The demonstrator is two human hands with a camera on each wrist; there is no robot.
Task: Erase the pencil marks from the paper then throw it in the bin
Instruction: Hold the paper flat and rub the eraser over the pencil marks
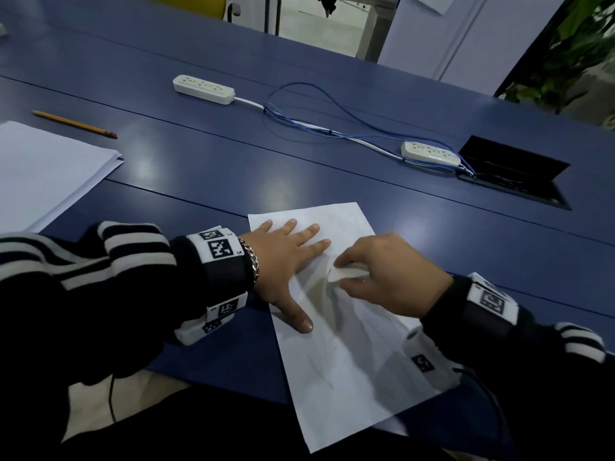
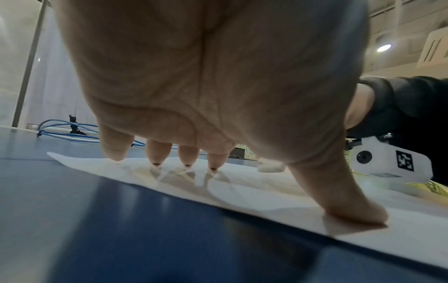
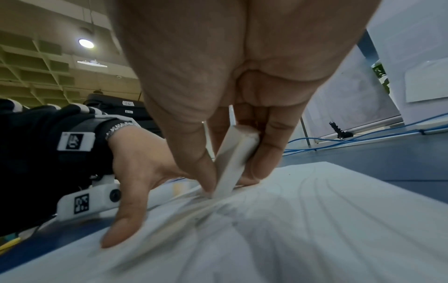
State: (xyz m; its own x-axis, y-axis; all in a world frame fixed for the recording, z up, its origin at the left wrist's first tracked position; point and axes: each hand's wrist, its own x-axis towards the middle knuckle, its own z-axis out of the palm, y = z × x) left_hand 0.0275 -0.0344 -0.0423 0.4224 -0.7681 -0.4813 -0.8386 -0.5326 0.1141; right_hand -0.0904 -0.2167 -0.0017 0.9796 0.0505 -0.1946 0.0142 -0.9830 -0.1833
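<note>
One paper stack [image 1: 43, 168], one pencil [image 1: 75, 124] far left | left hand [image 1: 286, 261] flat, fingers spread, pinning one sheet [image 1: 349, 361] overhanging the table [image 1: 199, 168] near edge | right hand [image 1: 389, 277] pinching one eraser [image 1: 342, 273] on it | two power strips [image 1: 203, 89] beyond, open blue surface between.

There are two hands: the left hand [image 1: 283, 261] and the right hand [image 1: 389, 277]. One eraser [image 3: 232, 159], one pencil [image 1: 75, 124]. One loose sheet [image 1: 349, 361] and one stack of paper [image 1: 43, 171]. Two power strips, one far [image 1: 203, 89] and one near [image 1: 431, 154]. One bundle of blue cables [image 1: 299, 111]. One table [image 1: 199, 168].
</note>
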